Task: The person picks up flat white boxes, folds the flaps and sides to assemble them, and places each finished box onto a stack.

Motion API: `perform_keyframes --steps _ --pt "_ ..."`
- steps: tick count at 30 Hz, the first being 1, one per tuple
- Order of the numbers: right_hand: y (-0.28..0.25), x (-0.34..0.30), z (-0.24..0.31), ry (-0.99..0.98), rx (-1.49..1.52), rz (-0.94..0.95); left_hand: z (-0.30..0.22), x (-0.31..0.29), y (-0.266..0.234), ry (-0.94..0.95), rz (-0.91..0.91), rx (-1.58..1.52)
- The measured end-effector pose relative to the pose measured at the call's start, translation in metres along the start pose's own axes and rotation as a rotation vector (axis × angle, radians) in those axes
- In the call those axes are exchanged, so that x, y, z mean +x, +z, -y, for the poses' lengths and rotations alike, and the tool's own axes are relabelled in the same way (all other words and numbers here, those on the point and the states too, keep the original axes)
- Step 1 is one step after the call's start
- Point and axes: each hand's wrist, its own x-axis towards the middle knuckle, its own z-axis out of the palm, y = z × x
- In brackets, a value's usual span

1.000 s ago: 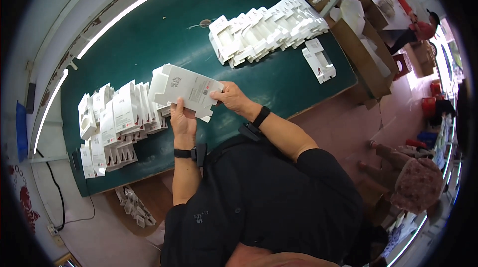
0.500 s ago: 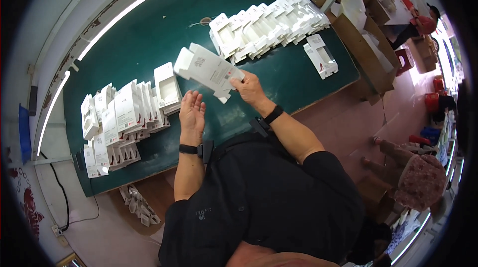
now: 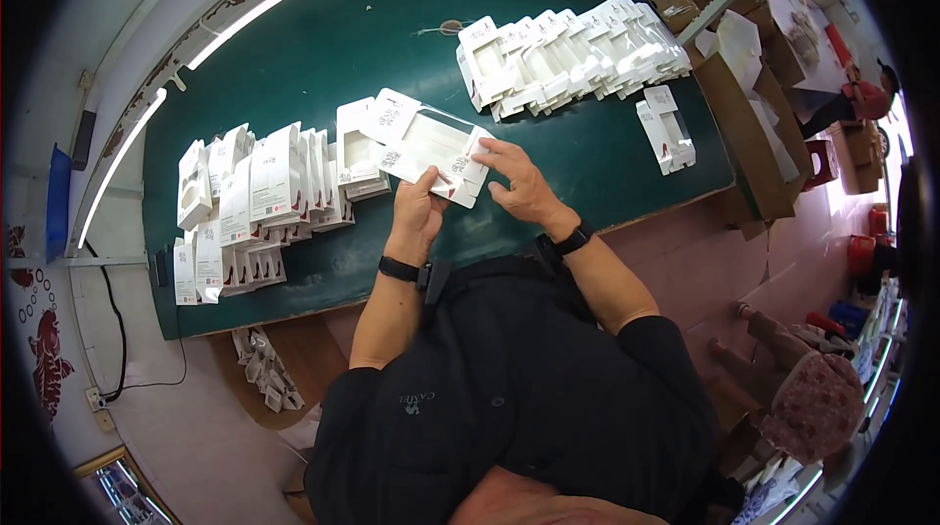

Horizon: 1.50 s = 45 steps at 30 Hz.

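Observation:
A white cardboard box (image 3: 427, 145) with a clear window is tilted above the table in front of me, its windowed side facing up. My left hand (image 3: 419, 214) is closed on its lower edge, thumb on top and the other fingers underneath. At the box's right end, my right hand (image 3: 529, 194) has curled fingers around the end flaps, with the index fingertip on the corner. Just left of the held box, partly covered by it, stands another white box (image 3: 356, 155) at the end of the left-hand stacks.
Stacked white boxes (image 3: 276, 172) fill the left of the green table (image 3: 323, 55). A long row of windowed boxes (image 3: 578, 55) lies at the far right. One lone box (image 3: 668, 131) lies near the right edge, beside open cartons (image 3: 759, 123). People are at the right.
The box has turned from its printed side to its windowed side. My left hand, previously open and apart, now grips its lower edge. My right hand has shifted to the box's right end.

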Motion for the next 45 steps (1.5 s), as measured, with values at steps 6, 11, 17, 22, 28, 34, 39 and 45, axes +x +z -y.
perform_keyframes --steps 6,11,17,22,28,34,39,45 --pt "-0.003 -0.013 -0.010 0.805 0.842 -0.123 0.006 -0.005 0.015 -0.077 0.086 -0.025" --pt "-0.008 -0.031 -0.034 1.009 1.160 -0.175 0.017 -0.009 0.019 -0.172 0.140 0.082" --pt "-0.041 -0.058 -0.067 0.938 1.085 -0.337 0.023 -0.007 0.026 -0.233 0.180 0.192" --pt "-0.126 -0.120 -0.138 0.942 0.891 -0.754 0.022 -0.001 0.007 -0.241 0.129 0.159" --pt "-0.197 -0.193 -0.196 1.093 0.626 -1.047 0.015 -0.006 -0.039 -0.196 -0.063 0.044" --pt "-0.207 -0.223 -0.251 1.263 0.095 -1.050 0.019 -0.004 -0.057 -0.152 -0.187 0.011" --pt "-0.205 -0.198 -0.258 1.345 -0.490 -0.788 0.021 -0.010 -0.074 -0.089 -0.293 -0.012" --pt "-0.225 -0.225 -0.271 1.314 -0.548 -0.750 0.013 0.000 -0.088 -0.016 -0.428 -0.011"
